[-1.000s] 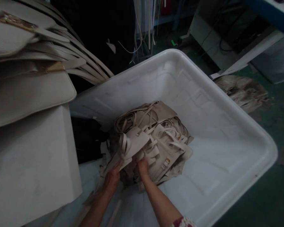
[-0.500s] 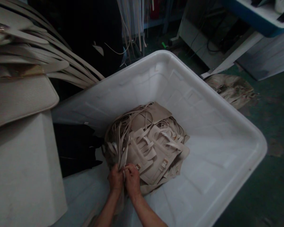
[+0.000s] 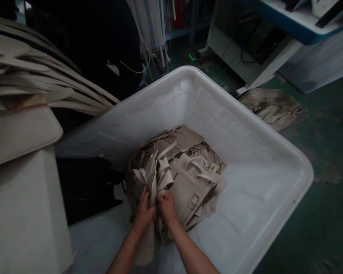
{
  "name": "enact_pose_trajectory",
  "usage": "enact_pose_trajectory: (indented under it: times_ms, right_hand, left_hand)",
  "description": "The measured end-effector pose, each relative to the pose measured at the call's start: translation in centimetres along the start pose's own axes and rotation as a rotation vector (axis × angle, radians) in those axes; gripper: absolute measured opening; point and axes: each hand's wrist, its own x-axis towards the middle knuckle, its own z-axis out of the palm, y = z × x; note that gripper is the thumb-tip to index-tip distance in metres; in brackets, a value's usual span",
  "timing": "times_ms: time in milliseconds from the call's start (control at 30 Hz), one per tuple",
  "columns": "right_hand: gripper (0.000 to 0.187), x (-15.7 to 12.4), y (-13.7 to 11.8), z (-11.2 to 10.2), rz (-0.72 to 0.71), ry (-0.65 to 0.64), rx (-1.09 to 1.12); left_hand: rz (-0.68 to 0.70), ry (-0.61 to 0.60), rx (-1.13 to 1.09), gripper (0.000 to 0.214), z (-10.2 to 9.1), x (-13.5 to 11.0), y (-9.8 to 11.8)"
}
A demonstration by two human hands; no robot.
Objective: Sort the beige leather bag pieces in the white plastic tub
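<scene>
My left hand [image 3: 143, 214] is closed around the left side of an upright bunch of beige bag panels and straps [image 3: 153, 179]. Facing it, my right hand [image 3: 167, 206] pinches the bunch's right edge, close to a curled strap [image 3: 166, 178]. Below the hands a rounded beige flap [image 3: 144, 251] hangs between my forearms. To the right lie more beige bag pieces [image 3: 185, 186], with handles and a gold-coloured buckle [image 3: 195, 198]. All of this sits heaped at the bottom of a white plastic bin [image 3: 240, 102]. My fingertips are partly hidden among the pieces.
At left, beige bags with long straps [image 3: 82, 83] rest on a pale block-shaped support [image 3: 20, 213]. Black cloth [image 3: 85, 186] lies inside the bin's left side. Beyond the bin stand a blue-edged table [image 3: 303, 32] and a crumpled beige heap [image 3: 274, 108] on the green floor.
My hands have drawn slightly apart, the right one moving up and rightward. The pieces between them have been lifted and fanned, and a strap now curls over the right hand. The view has shifted slightly.
</scene>
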Motion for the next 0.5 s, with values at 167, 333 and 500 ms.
enact_pose_trajectory:
  times_ms: [167,333,500]
  right_hand:
    - [0.018,-0.6,0.7,-0.2,-0.038,-0.118,-0.016]
    - [0.017,-1.3,1.6,0.2,-0.028,-0.220,-0.188]
    - [0.025,-1.0,1.6,-4.9,-0.030,0.243,-0.338]
  left_hand:
    - [0.026,-0.036,0.122,0.080,0.3,-0.2,0.5]
    - [0.023,0.085,0.305,0.053,1.0,-0.3,-0.3]
    - [-0.092,-0.038,0.442,0.038,-0.6,1.2,0.2]
